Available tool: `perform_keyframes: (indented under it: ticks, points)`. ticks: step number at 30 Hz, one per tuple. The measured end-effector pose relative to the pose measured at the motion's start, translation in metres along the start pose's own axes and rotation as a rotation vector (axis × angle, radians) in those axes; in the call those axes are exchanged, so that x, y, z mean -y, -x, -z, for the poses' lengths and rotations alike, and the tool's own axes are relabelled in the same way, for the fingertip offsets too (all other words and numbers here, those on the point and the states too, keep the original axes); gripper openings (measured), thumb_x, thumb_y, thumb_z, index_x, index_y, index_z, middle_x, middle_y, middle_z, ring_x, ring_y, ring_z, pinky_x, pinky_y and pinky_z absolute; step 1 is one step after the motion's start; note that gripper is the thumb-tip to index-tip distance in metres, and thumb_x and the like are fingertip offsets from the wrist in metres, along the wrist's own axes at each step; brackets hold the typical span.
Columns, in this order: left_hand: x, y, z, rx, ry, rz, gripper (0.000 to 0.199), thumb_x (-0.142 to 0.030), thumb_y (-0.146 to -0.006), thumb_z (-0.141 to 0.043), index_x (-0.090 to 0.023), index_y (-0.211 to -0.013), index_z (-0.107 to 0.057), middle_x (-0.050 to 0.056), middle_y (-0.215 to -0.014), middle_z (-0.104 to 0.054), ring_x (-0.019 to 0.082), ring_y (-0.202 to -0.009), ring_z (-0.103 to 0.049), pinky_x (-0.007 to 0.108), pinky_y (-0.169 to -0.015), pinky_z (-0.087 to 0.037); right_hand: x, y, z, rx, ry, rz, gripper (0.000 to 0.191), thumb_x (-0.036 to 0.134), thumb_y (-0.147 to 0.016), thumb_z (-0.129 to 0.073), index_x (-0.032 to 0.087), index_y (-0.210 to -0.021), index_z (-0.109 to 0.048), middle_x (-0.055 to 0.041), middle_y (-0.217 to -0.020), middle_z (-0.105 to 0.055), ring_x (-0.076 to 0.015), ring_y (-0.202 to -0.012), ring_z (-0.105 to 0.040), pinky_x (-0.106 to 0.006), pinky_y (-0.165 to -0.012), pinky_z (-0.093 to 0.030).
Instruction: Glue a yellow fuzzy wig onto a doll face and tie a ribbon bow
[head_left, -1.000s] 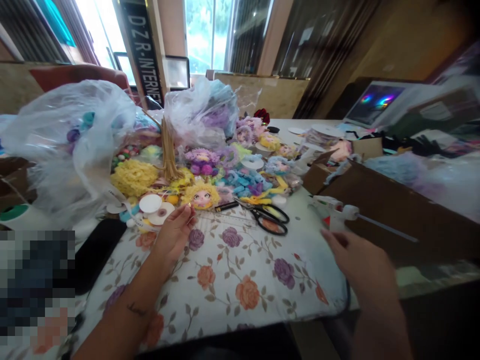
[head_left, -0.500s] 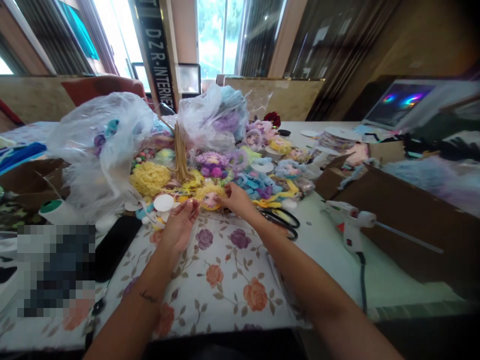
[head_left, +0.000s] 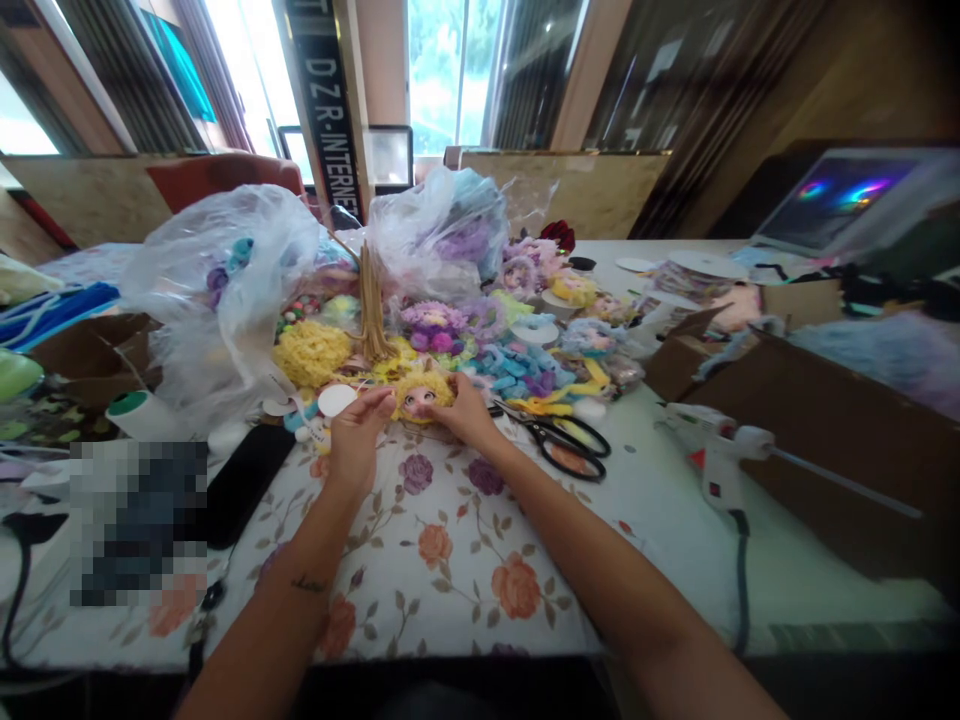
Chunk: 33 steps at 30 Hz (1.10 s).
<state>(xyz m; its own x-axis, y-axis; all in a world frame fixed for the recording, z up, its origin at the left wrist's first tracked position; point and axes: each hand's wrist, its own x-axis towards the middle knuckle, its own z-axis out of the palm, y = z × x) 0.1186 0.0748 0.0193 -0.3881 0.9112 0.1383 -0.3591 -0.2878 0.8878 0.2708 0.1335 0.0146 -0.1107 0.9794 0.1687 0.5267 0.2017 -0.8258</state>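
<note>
A small doll head [head_left: 418, 400] with fuzzy yellow yarn hair and a painted face is held just above the flowered tablecloth, its face turned toward me. My right hand [head_left: 466, 408] grips its right side, thumb in front and fingers behind. On the other side, my left hand [head_left: 358, 432] is closed in a pinch close to the yellow hair; whatever is between its fingertips is too small to make out. Right of my right hand lie black-handled scissors [head_left: 574, 447]. Behind the head is a heap of yellow yarn [head_left: 311, 352] beside a bundle of tan sticks [head_left: 370, 300].
A white glue gun [head_left: 720, 450] leans by a brown cardboard box [head_left: 832, 450] at right. Left are a black phone [head_left: 251, 485] and a thread spool [head_left: 135, 412]. Plastic bags [head_left: 214, 270] of fuzzy pieces, blue yarn strips [head_left: 517, 368] and a round white disc [head_left: 337, 400] lie beyond.
The camera view has shifted, so the scene sits slightly farther right. The doll head's face now shows more fully, and my left hand has turned with its fingers closer together.
</note>
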Motion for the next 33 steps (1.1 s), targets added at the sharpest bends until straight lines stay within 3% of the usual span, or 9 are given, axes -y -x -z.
perform_keyframes:
  ticks: [6,10,14,18,22,26,30,33]
  points:
    - [-0.015,0.006,-0.005,0.099,-0.144,-0.187,0.014,-0.027,-0.066,-0.077,-0.02,-0.079,-0.074,0.003,-0.09,-0.07,0.016,-0.094,-0.062,0.031,-0.091,-0.047,-0.002,0.008,0.008,-0.059,-0.123,-0.031,0.048,0.04,-0.055,-0.072,0.019,-0.091,-0.05,-0.0011,-0.086,-0.055,-0.0196,-0.077,-0.053,-0.033,-0.072,-0.044]
    - [-0.035,0.007,-0.009,0.16,-0.215,-0.302,0.011,-0.025,-0.069,-0.075,-0.022,-0.08,-0.074,0.003,-0.092,-0.069,0.016,-0.091,-0.062,0.029,-0.083,-0.05,0.002,0.021,0.027,-0.056,-0.377,-0.145,0.057,0.038,-0.054,-0.075,0.022,-0.102,-0.048,0.001,-0.087,-0.054,-0.017,-0.074,-0.054,-0.029,-0.064,-0.045]
    - [-0.058,0.006,-0.015,0.222,-0.36,-0.389,0.009,-0.025,-0.071,-0.074,-0.024,-0.079,-0.075,0.004,-0.095,-0.069,0.018,-0.091,-0.062,0.03,-0.082,-0.05,0.013,0.046,0.051,0.125,-0.678,-0.215,0.058,0.029,-0.059,-0.072,0.028,-0.112,-0.046,0.0015,-0.092,-0.056,-0.0145,-0.071,-0.057,-0.025,-0.059,-0.047]
    - [-0.071,0.001,-0.023,0.374,-0.485,-0.429,0.008,-0.024,-0.069,-0.075,-0.024,-0.077,-0.076,0.005,-0.09,-0.069,0.02,-0.088,-0.062,0.031,-0.086,-0.048,0.015,0.071,0.063,0.346,-0.841,-0.307,0.052,0.023,-0.061,-0.07,0.028,-0.11,-0.053,0.0009,-0.098,-0.06,-0.0137,-0.074,-0.061,-0.024,-0.062,-0.049]
    - [-0.073,-0.009,-0.028,0.64,-0.594,-0.467,0.008,-0.024,-0.071,-0.073,-0.025,-0.078,-0.077,0.006,-0.088,-0.071,0.021,-0.085,-0.064,0.031,-0.082,-0.049,0.003,0.082,0.061,0.466,-0.874,-0.366,0.048,0.023,-0.062,-0.069,0.024,-0.109,-0.057,0.0,-0.089,-0.064,-0.0144,-0.073,-0.062,-0.024,-0.064,-0.049]
    - [-0.07,-0.016,-0.028,0.881,-0.711,-0.412,0.013,-0.024,-0.078,-0.066,-0.026,-0.084,-0.077,0.006,-0.089,-0.073,0.021,-0.083,-0.066,0.029,-0.076,-0.05,-0.004,0.085,0.059,0.492,-0.887,-0.352,0.045,0.022,-0.062,-0.069,0.024,-0.107,-0.061,-0.0001,-0.091,-0.065,-0.0143,-0.076,-0.062,-0.024,-0.068,-0.049]
    - [-0.064,-0.02,-0.025,0.928,-0.772,-0.374,0.014,-0.023,-0.078,-0.067,-0.027,-0.086,-0.077,0.006,-0.089,-0.074,0.021,-0.083,-0.068,0.028,-0.076,-0.051,-0.003,0.087,0.062,0.501,-0.809,-0.294,0.044,0.022,-0.064,-0.071,0.024,-0.108,-0.062,0.0002,-0.095,-0.066,-0.015,-0.082,-0.062,-0.026,-0.076,-0.048]
    - [-0.06,-0.021,-0.021,0.967,-0.83,-0.478,0.016,-0.022,-0.08,-0.064,-0.028,-0.088,-0.076,0.005,-0.088,-0.075,0.02,-0.082,-0.069,0.028,-0.076,-0.052,-0.003,0.088,0.062,0.493,-0.715,-0.252,0.043,0.021,-0.065,-0.07,0.025,-0.107,-0.063,0.0003,-0.097,-0.066,-0.0167,-0.086,-0.062,-0.028,-0.079,-0.047]
